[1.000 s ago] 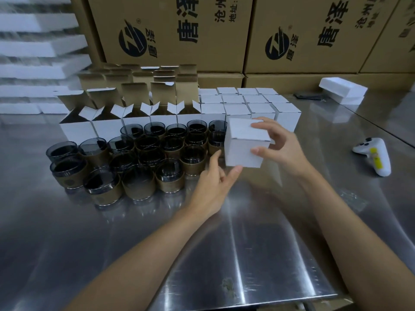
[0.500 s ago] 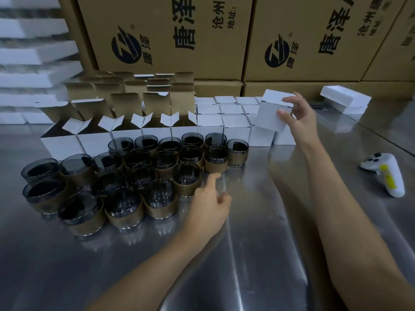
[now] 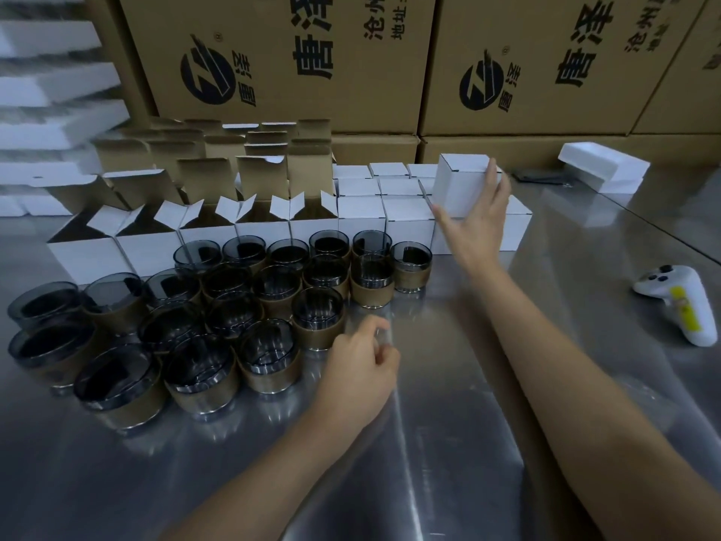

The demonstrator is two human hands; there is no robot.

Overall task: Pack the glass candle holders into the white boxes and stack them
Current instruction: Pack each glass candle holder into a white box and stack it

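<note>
right hand (image 3: 478, 224) outstretched, fingers straight and spread, left hand (image 3: 361, 369) loosely curled

On the stainless steel worktop (image 3: 448, 443), the right hand (image 3: 476, 228) lays straight, spread fingers against a closed white cardboard box (image 3: 458, 185) sitting atop the block of closed white boxes (image 3: 361, 216) toward the far edge. The left hand (image 3: 359, 376), fingers loosely curled and blurred, hangs just beside the smoky glass candle holders in brown paper sleeves (image 3: 318, 322) clustered on the left half. Open-flapped white boxes (image 3: 148, 255) line up behind them. A white handheld controller (image 3: 679, 302) lies near the right edge.
</note>
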